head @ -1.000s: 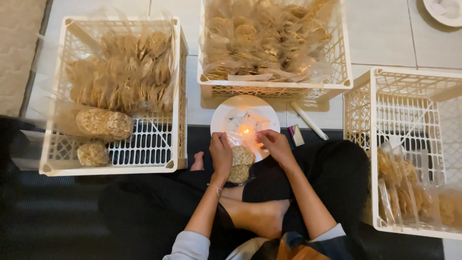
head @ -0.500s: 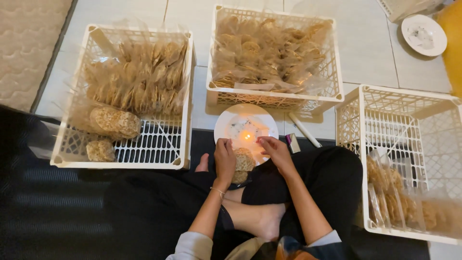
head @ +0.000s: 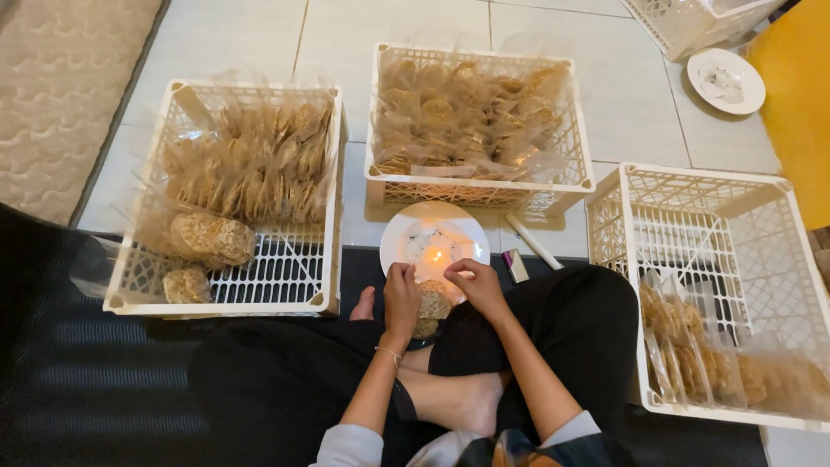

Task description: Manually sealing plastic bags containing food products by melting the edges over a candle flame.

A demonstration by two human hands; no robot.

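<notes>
Two hands meet over the lap, both clamped on one clear packet of round crackers. Left hand pinches its left edge, right hand its upper right; each grip is closed on the plastic. Packet's long axis runs away from the body, open end toward a small flame burning on the white plate just ahead. Flame lies beyond the fingertips, slightly nearer the right hand. Three white crates around: left crate, far crate, right crate, all holding bagged crackers. Floor is tiled.
</notes>
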